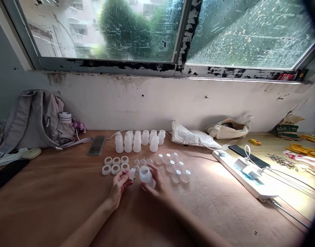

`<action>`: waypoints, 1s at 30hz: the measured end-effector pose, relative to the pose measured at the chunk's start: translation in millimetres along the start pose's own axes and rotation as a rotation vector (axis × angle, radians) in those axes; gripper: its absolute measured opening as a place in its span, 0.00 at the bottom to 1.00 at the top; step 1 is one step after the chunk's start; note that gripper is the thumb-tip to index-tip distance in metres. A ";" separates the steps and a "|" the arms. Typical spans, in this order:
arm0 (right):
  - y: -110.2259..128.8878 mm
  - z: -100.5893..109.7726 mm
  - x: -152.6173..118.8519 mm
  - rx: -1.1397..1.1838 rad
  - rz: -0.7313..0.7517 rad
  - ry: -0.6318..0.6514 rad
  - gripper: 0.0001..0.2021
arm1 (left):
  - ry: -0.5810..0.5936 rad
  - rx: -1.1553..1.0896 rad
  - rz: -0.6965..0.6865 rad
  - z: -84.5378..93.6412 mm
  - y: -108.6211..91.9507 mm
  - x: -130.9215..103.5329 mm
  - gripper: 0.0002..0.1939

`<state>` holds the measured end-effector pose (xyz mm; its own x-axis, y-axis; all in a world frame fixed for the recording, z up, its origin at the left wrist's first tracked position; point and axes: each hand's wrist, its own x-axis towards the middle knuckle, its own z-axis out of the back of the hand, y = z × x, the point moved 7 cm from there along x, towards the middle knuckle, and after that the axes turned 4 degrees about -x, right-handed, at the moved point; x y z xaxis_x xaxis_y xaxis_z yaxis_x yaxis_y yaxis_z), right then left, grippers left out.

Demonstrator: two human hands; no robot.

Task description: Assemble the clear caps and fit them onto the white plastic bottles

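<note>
My right hand [158,185] is closed around a translucent white bottle [146,175], its open mouth facing up and towards me. Just to its left, my left hand [118,188] pinches a small, clear whitish piece [132,173] whose exact kind I cannot make out. Beyond my left hand lie several white screw rings [115,168] in two rows. Small clear teat-like pieces [143,161] stand in the middle, partly hidden by the bottle. To the right of my right hand are several clear round covers [175,177]. More translucent bottles [137,141] stand upright farther back.
A grey backpack [36,120] leans at the back left. A white padded pouch [190,133] and a cream bag [229,128] lie along the wall. On the right are a power strip [242,175] with chargers and cables, and a phone [250,156].
</note>
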<state>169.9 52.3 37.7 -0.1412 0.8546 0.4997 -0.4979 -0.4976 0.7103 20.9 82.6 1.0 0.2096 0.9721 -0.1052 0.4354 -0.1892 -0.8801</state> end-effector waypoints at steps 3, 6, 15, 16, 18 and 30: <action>-4.5 -12.2 -7.0 -0.055 0.016 0.066 0.26 | -0.024 -0.028 0.014 1.0 3.8 0.3 0.14; -9.3 -11.9 -8.2 -0.128 0.000 0.054 0.27 | -0.024 -0.048 0.008 1.5 5.4 0.2 0.13; -5.3 -2.8 -6.7 -0.290 -0.021 0.085 0.32 | 0.005 0.272 -0.141 -4.0 -10.1 -6.0 0.15; -4.6 -1.2 -6.9 -0.303 -0.024 0.077 0.32 | 0.009 0.307 -0.157 -4.5 -11.5 -6.3 0.16; -3.5 1.1 -7.3 -0.316 -0.016 0.078 0.31 | 0.013 0.343 -0.173 -4.4 -12.5 -6.2 0.16; -3.2 10.3 -6.7 -0.295 0.046 0.078 0.30 | 0.018 0.357 -0.182 -1.6 -9.0 -4.1 0.13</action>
<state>181.2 46.7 37.2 -0.2290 0.8469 0.4799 -0.7149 -0.4810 0.5076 17.4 80.1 10.1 0.1737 0.9822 0.0721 0.1358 0.0487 -0.9895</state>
